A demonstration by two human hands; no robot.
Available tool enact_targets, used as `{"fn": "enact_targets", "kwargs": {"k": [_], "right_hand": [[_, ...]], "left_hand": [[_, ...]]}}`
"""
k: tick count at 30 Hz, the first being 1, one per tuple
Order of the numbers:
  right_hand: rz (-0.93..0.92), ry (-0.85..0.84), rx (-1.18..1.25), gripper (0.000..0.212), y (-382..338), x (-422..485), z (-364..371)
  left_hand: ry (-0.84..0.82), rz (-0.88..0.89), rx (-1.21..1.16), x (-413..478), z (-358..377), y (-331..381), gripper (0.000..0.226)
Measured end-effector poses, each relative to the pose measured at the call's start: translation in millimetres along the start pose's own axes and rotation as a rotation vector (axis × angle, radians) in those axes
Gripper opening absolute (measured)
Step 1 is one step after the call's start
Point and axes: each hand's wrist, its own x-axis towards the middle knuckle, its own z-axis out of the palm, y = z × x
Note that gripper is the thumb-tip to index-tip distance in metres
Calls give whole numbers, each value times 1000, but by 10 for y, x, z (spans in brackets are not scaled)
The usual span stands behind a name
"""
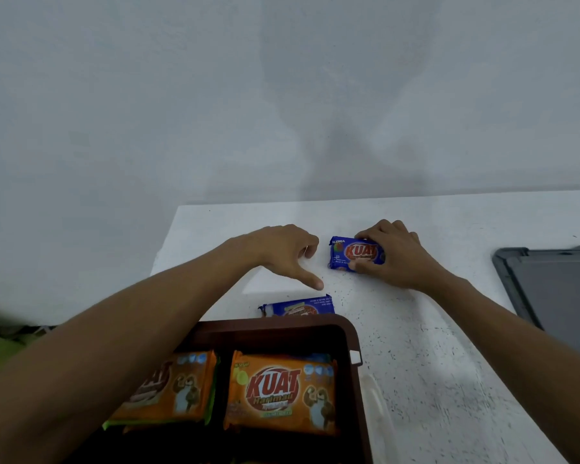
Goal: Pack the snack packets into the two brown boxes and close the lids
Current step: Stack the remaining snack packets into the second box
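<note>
Wall [181, 95], pale grey and bare, filled the upper half of the view. Below it ran the white speckled table [432, 329], w/ a grey tray-like item [556, 289] at its right side, cut off by the frame edge. One brown box [352, 333] sat at the near edge, lid off, interior in view; only this box showed. Inside it lay two orange pkts side by side, face up: the right orange pkt [282, 393] fully seen, the left orange pkt [168, 390] partly hidden by the left forearm, w/ a green edge [211, 406] peeking from under it. Both bare arms reached fwd over the table. The left hand [282, 249] was past the box's far rim, fingers loosely curled down, thumb pointing out, grasping nothing. The right hand [395, 256] was clasped on the far blue pkt [352, 254], thumb at its near edge, fingers over its far edge; the pkt lay on the table just right of the left hand. The near blue pkt [302, 308] lay on the table right behind the box's far rim, partly hidden by it. A small white tab [355, 357] sat on the box's right rim.
</note>
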Motion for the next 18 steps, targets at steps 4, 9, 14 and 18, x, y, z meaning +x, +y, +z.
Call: {"fn": "enact_targets", "kwargs": {"k": [4, 9, 14, 18], "right_hand": [[-48, 65, 78, 65, 11, -7, -4], [-46, 155, 134, 32, 30, 36, -37], [0, 250, 147, 15, 162, 5, -80], [-99, 271, 175, 12, -4, -35, -78]], "left_hand": [[54, 23, -101, 154, -80, 14, 64], [97, 146, -78, 371, -100, 171, 82], [105, 184, -5, 465, -77, 162, 66], [120, 49, -56, 211, -138, -249, 60]]}}
